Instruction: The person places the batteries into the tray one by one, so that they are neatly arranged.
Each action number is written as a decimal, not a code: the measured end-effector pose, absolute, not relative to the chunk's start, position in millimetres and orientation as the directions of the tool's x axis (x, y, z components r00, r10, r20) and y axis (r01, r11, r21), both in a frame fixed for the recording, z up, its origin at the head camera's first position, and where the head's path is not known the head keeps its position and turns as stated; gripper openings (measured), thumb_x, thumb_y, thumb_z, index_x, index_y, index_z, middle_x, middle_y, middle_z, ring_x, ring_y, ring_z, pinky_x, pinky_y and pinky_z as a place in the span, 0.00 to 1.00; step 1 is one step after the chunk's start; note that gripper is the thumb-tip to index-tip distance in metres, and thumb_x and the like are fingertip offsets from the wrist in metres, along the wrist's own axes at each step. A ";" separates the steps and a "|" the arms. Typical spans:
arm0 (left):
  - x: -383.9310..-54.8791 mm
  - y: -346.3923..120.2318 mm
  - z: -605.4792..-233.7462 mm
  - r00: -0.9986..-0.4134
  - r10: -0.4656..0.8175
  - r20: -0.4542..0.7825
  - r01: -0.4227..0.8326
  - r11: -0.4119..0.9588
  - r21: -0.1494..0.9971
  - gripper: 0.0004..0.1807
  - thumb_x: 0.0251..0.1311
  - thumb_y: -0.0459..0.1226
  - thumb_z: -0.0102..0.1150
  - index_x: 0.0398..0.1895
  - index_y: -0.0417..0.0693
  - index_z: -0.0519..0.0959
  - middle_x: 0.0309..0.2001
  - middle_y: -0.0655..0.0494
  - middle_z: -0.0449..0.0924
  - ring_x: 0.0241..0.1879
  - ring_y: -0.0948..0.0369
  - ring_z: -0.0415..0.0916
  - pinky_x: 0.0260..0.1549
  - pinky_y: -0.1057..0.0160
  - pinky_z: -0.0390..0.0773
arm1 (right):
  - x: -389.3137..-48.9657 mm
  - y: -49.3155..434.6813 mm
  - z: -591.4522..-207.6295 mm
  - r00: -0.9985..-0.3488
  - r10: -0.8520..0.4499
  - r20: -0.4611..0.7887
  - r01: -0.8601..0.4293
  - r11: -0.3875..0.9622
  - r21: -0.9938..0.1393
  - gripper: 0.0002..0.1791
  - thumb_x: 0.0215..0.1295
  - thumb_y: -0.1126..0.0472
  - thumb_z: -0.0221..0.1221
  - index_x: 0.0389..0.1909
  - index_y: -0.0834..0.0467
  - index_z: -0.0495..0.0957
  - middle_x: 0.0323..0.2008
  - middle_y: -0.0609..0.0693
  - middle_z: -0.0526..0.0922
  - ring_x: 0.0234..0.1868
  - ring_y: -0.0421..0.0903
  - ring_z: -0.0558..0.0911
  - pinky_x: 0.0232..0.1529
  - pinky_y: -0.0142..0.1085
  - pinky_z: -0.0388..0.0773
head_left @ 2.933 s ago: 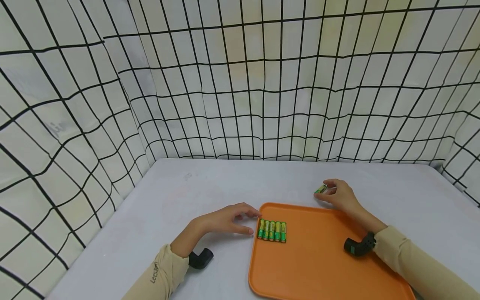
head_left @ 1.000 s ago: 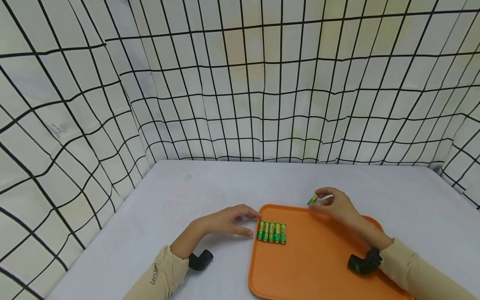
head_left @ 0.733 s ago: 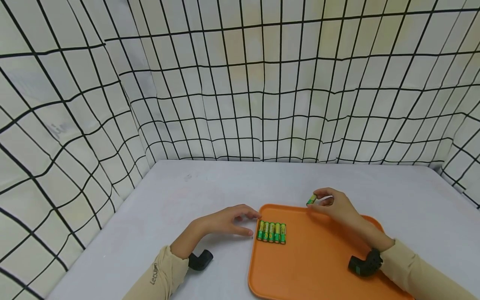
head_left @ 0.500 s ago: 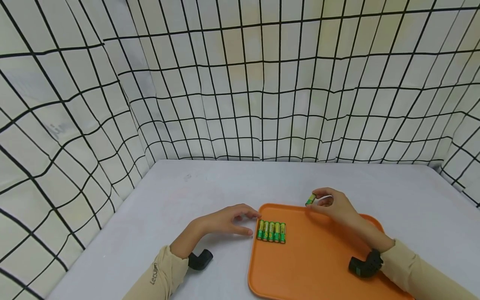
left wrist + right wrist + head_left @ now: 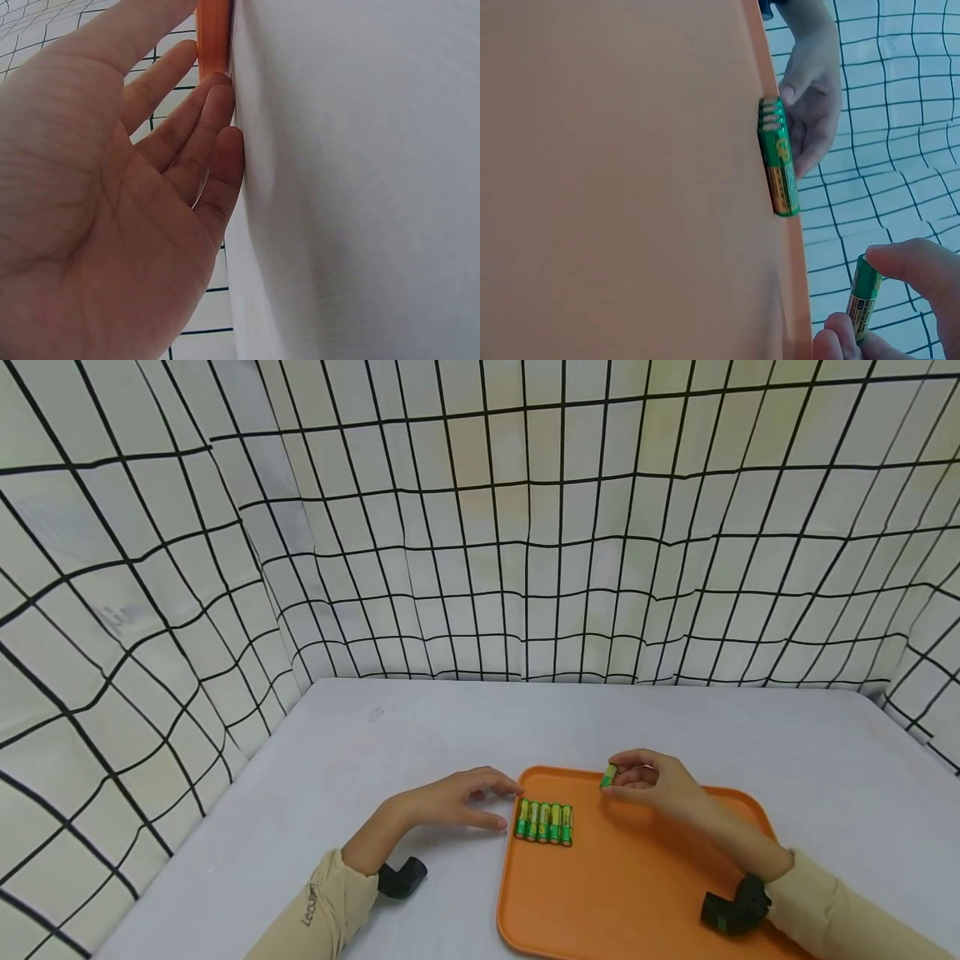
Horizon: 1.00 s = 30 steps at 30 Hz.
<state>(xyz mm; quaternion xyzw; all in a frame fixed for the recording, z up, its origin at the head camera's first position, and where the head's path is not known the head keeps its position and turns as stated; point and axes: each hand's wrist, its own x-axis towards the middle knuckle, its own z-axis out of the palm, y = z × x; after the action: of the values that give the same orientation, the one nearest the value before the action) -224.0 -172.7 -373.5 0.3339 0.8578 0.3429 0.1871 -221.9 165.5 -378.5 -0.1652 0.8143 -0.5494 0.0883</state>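
Note:
Between the thumb and fingers of my right hand (image 5: 652,785) is a green and yellow battery (image 5: 608,776), held above the back part of the orange tray (image 5: 637,893). The right wrist view shows the same battery (image 5: 863,298) pinched at its two ends. Several matching batteries (image 5: 543,822) lie side by side in a row inside the tray's left edge. My left hand (image 5: 457,802) rests beside that edge with its fingers loosely extended and nothing in them. In the left wrist view its fingertips lie by the tray rim (image 5: 214,37) and the white cloth.
A white cloth-covered table (image 5: 390,727) carries the tray. Black netting (image 5: 480,560) over white sheeting stands at the back and sides. Dark curved devices (image 5: 735,906) are worn at both wrists, the right one above the tray.
My right hand has carried the battery left and toward me, from beyond the tray's back edge to over the tray. The left hand and the row of batteries have stayed put.

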 end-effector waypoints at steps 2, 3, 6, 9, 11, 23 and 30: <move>-224.3 -172.8 -373.9 -0.708 0.701 -0.092 0.446 0.543 0.711 0.27 0.62 0.44 0.64 0.64 0.53 0.72 0.59 0.59 0.74 0.58 0.60 0.69 0.59 0.59 0.69 | -219.1 163.6 -378.5 -0.920 -0.390 0.034 -0.167 0.312 -0.935 0.32 0.58 0.60 0.69 0.58 0.72 0.70 0.39 0.54 0.81 0.39 0.40 0.81 0.43 0.29 0.78; -224.3 -172.9 -374.0 -0.707 0.701 -0.091 0.448 0.544 0.710 0.27 0.63 0.44 0.64 0.64 0.53 0.72 0.59 0.59 0.73 0.58 0.60 0.69 0.59 0.59 0.69 | -218.0 162.7 -378.6 -0.916 -0.401 0.034 -0.166 0.300 -0.939 0.32 0.58 0.60 0.69 0.58 0.73 0.70 0.40 0.55 0.81 0.39 0.40 0.81 0.43 0.29 0.79; -224.4 -173.3 -373.9 -0.705 0.704 -0.084 0.454 0.539 0.710 0.27 0.63 0.44 0.64 0.64 0.53 0.72 0.59 0.59 0.74 0.58 0.59 0.69 0.59 0.59 0.69 | -215.0 160.3 -378.3 -0.906 -0.421 0.036 -0.168 0.281 -0.945 0.32 0.57 0.61 0.70 0.58 0.73 0.70 0.40 0.57 0.80 0.40 0.40 0.80 0.45 0.28 0.78; -224.3 -173.8 -373.8 -0.702 0.708 -0.081 0.455 0.534 0.713 0.27 0.63 0.44 0.64 0.64 0.53 0.72 0.59 0.59 0.73 0.58 0.59 0.69 0.59 0.59 0.69 | -212.5 158.0 -378.0 -0.893 -0.448 0.034 -0.174 0.275 -0.945 0.32 0.58 0.61 0.70 0.58 0.73 0.70 0.40 0.58 0.80 0.39 0.41 0.80 0.43 0.29 0.79; -224.2 -173.8 -373.8 -0.704 0.705 -0.085 0.449 0.535 0.716 0.27 0.63 0.44 0.64 0.64 0.53 0.72 0.59 0.59 0.73 0.58 0.60 0.69 0.59 0.59 0.68 | -210.7 156.5 -378.0 -0.883 -0.468 0.032 -0.176 0.265 -0.948 0.32 0.58 0.62 0.69 0.58 0.73 0.69 0.40 0.58 0.80 0.39 0.41 0.80 0.43 0.29 0.79; -224.1 -172.4 -372.6 -0.706 0.702 -0.093 0.448 0.544 0.709 0.27 0.63 0.44 0.64 0.65 0.53 0.72 0.60 0.58 0.73 0.59 0.59 0.69 0.59 0.59 0.69 | -200.1 146.2 -377.8 -0.843 -0.538 0.015 -0.197 0.283 -0.939 0.33 0.57 0.60 0.70 0.58 0.73 0.70 0.39 0.58 0.80 0.40 0.45 0.80 0.43 0.32 0.80; -224.5 -172.3 -373.6 -0.710 0.698 -0.098 0.446 0.552 0.705 0.27 0.63 0.45 0.64 0.65 0.54 0.72 0.59 0.58 0.73 0.58 0.60 0.69 0.58 0.59 0.69 | -199.1 142.5 -383.3 -0.822 -0.568 0.039 -0.238 0.281 -0.930 0.32 0.58 0.62 0.70 0.58 0.74 0.69 0.34 0.55 0.80 0.34 0.43 0.80 0.36 0.32 0.79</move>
<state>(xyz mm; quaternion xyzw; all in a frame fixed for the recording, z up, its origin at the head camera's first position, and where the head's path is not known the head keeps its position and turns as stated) -224.5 -172.3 -373.6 0.3321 0.8609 0.3373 0.1868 -199.1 142.5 -383.3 -0.2562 0.7857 -0.5421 0.1521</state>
